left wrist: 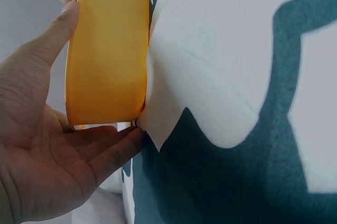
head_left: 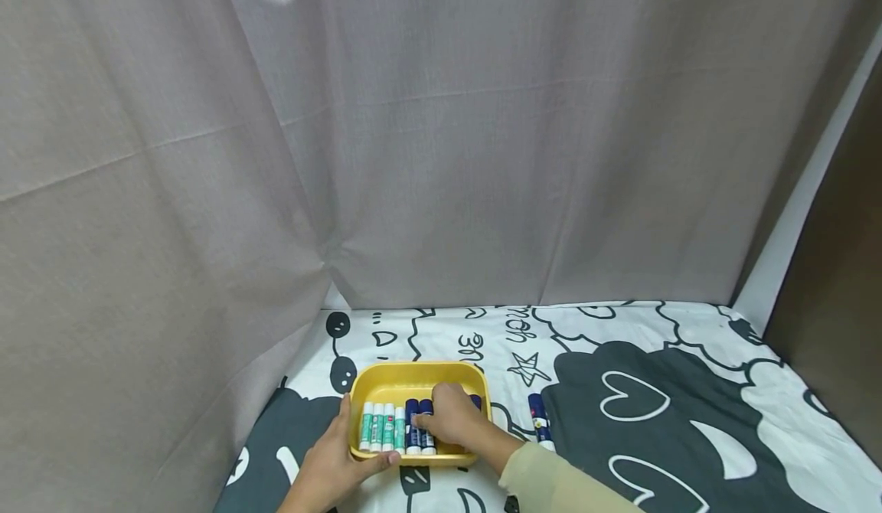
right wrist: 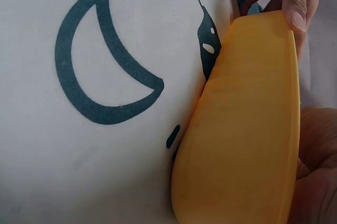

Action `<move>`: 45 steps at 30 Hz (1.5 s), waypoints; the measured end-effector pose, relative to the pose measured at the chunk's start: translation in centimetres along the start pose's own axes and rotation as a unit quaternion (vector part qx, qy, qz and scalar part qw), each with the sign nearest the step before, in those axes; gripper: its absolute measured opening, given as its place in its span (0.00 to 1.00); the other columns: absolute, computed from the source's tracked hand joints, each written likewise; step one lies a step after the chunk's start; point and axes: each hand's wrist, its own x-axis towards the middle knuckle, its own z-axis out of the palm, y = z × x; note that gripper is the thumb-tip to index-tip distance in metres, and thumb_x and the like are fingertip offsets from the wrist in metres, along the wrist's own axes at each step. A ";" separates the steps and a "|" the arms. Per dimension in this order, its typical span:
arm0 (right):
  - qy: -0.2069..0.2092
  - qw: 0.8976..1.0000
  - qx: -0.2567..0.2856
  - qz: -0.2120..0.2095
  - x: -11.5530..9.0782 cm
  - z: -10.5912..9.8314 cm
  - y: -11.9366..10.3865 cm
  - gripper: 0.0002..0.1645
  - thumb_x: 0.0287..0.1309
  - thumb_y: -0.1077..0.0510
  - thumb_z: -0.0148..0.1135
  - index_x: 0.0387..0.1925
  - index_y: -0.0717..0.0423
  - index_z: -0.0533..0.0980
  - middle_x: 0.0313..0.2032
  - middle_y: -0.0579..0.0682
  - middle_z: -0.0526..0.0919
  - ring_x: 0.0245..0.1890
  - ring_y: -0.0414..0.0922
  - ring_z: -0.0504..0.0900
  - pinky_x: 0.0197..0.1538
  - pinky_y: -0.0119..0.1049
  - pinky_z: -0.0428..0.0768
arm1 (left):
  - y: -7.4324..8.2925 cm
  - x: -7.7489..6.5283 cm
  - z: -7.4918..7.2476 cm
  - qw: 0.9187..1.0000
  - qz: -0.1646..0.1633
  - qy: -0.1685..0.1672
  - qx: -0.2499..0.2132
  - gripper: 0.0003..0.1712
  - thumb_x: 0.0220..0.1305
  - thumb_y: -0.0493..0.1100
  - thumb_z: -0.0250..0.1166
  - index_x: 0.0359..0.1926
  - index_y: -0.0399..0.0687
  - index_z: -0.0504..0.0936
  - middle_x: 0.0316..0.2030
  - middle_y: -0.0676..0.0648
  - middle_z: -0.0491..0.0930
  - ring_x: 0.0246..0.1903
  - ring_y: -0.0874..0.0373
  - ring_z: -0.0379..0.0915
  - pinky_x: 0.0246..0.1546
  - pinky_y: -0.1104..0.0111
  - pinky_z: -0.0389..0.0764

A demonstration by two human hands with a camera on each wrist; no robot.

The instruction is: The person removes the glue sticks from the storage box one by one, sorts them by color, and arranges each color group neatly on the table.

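Note:
A yellow tray (head_left: 478, 375) lies on the patterned cloth. Several white-and-green glue sticks (head_left: 383, 426) stand side by side in its left part, and dark blue glue sticks (head_left: 412, 426) continue the row to the right. My left hand (head_left: 332, 452) grips the tray's near left corner, thumb on the front rim and fingers along the left end. Inside the tray, my right hand (head_left: 455, 417) has its fingers curled over the row and its thumb on a dark blue stick; its fingertips are hidden. Another dark blue stick's top shows right of that hand.
One more dark blue glue stick (head_left: 540, 421) with a white end lies on the cloth (head_left: 641, 421), right of the tray. Behind the cloth hangs a grey curtain (head_left: 482, 153). A brown panel (head_left: 841, 268) stands at the far right.

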 end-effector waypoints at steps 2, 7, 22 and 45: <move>-0.001 1.000 -0.001 0.002 0.0 -0.1 -0.1 0.20 0.66 0.50 0.81 0.39 0.62 0.81 0.28 0.51 0.79 0.27 0.45 0.78 0.28 0.33 0.74 | 0.0 0.0 0.0 1.000 0.003 0.003 0.000 0.91 0.43 0.85 0.80 0.90 0.40 0.43 0.83 0.28 0.62 0.74 0.25 0.71 0.72 0.32 0.76; 0.006 1.000 -0.007 0.001 0.0 -0.3 0.0 0.20 0.66 0.52 0.81 0.42 0.64 0.82 0.31 0.51 0.79 0.31 0.46 0.79 0.33 0.37 0.81 | 0.0 0.1 0.0 1.000 0.004 0.006 0.003 0.91 0.43 0.85 0.80 0.90 0.40 0.44 0.83 0.27 0.62 0.74 0.24 0.71 0.72 0.32 0.76; 0.009 1.000 0.016 0.021 -0.4 -0.9 0.1 0.15 0.67 0.56 0.77 0.44 0.63 0.82 0.30 0.52 0.81 0.27 0.45 0.83 0.28 0.37 0.85 | 0.0 0.0 0.2 1.000 -0.006 -0.001 0.001 0.91 0.43 0.85 0.80 0.90 0.39 0.45 0.81 0.27 0.65 0.72 0.25 0.74 0.70 0.31 0.78; 0.037 0.999 0.019 -0.030 -1.8 -6.7 0.7 0.29 0.66 0.55 0.75 0.61 0.71 0.83 0.37 0.52 0.87 0.31 0.40 0.85 0.34 0.35 0.88 | 0.4 0.1 -0.2 1.000 -0.006 0.000 0.004 0.91 0.43 0.84 0.80 0.90 0.40 0.43 0.83 0.27 0.62 0.76 0.24 0.69 0.72 0.29 0.75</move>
